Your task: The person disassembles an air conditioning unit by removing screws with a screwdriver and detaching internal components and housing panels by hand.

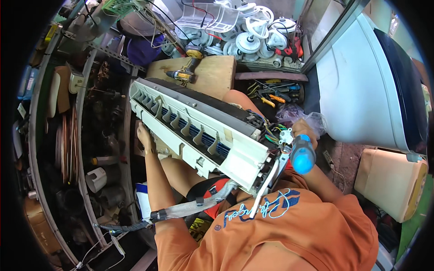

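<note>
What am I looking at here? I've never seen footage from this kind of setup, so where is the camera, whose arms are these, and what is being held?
The one picture comes from a wide fisheye camera worn on a person's head, looking down; that is why straight edges bend near the rim. The orange shirt and both forearms belong to the wearer. Across their lap lies an indoor air conditioner unit, white, with its louvres and wiring exposed. The left hand steadies its far long edge. The right hand grips a blue-handled screwdriver at the unit's wired end. Behind it, a yellow cordless drill rests on a wooden board, hand tools lie on the floor, and white fan parts are piled beyond. A white appliance cabinet stands to the right.
</note>
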A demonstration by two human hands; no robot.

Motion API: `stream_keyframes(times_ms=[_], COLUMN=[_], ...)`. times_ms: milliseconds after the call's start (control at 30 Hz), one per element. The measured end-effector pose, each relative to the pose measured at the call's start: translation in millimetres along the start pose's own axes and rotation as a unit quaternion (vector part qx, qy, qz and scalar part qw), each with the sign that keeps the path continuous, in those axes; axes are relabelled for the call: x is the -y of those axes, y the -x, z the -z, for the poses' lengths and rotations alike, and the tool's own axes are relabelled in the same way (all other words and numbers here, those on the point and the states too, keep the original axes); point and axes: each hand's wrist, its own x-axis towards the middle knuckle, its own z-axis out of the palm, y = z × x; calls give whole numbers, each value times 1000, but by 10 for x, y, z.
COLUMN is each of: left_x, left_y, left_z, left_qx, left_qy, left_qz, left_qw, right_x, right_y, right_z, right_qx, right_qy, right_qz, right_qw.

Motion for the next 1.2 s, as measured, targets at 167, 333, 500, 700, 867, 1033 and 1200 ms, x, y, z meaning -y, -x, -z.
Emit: stream_keyframes(times_ms=[167, 333, 500, 700, 867, 1033, 1200], left_x=[-9, -727, -346, -2537, -3104, -3120, -2559], left_y=[1602, 2621, 3607, 4251, 4143, 3462, 3337], left_z=[394, 607, 1324, 845, 387, -632, -431], left_qx=[83, 99, 213, 527, 155, 170, 269], left_qy=[-40, 199, -472, -350, -207, -469, -509], left_qz=[4, 95, -238, 109, -303, -329, 1], left_qw=[996, 970, 822, 767, 917, 802, 818], right_x=[-13, -282, -764, -805, -572, -511, -315], right_y=[-38, -169, 293, 1301, 1333, 1362, 953], right_z=[-46, 287, 740, 436, 314, 325, 367], right_qx=[53, -6, -12, 11, 18, -9, -1], right_qy=[-41, 15, 36, -235, -282, -267, -261], right_qz=[39, 101, -322, -499, -475, -484, -546], right_qw=[997, 995, 946, 834, 833, 833, 796])
